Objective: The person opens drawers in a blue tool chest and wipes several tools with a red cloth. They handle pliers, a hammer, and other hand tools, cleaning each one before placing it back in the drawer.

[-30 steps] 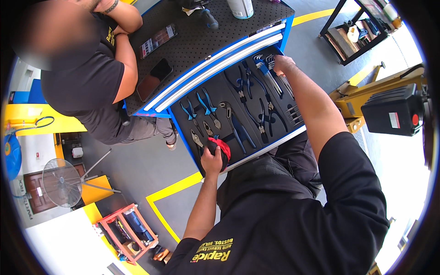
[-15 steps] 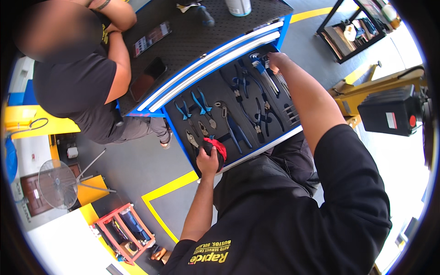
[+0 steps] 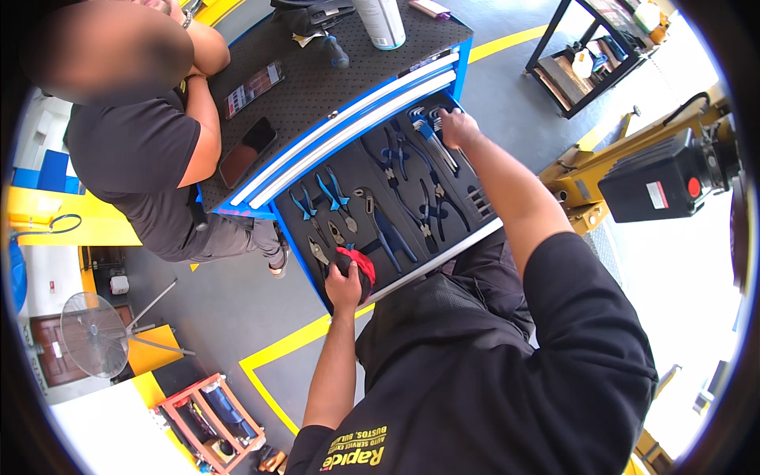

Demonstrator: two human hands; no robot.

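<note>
A pulled-out drawer (image 3: 467, 237) with a dark tool insert lies in front of me. My left hand (image 3: 343, 286) grips a rounded black and red soft-looking item (image 3: 366, 269) over the drawer's near left corner; its kind is unclear. At the far right corner, my right hand (image 3: 459, 128) has its fingers closed on a hex key set (image 3: 438, 119), which it partly covers. Beside that lies another hex key set with a blue holder (image 3: 431, 134). Blue-handled pliers (image 3: 332, 192), large water pump pliers (image 3: 380, 229) and several dark-handled circlip-type pliers (image 3: 427, 210) rest in the insert.
On the blue cabinet's black top (image 3: 317, 87) are a phone (image 3: 248, 150), a spray can (image 3: 380, 24) and a screwdriver (image 3: 336, 51). A person (image 3: 134, 150) leans at its left side. A yellow lift arm with a black box (image 3: 653, 190) stands right; a fan (image 3: 95, 335) stands left.
The view has shifted, so the cabinet and drawer sit slightly lower and further left. My left hand still holds the black and red item; my right hand stays at the hex keys.
</note>
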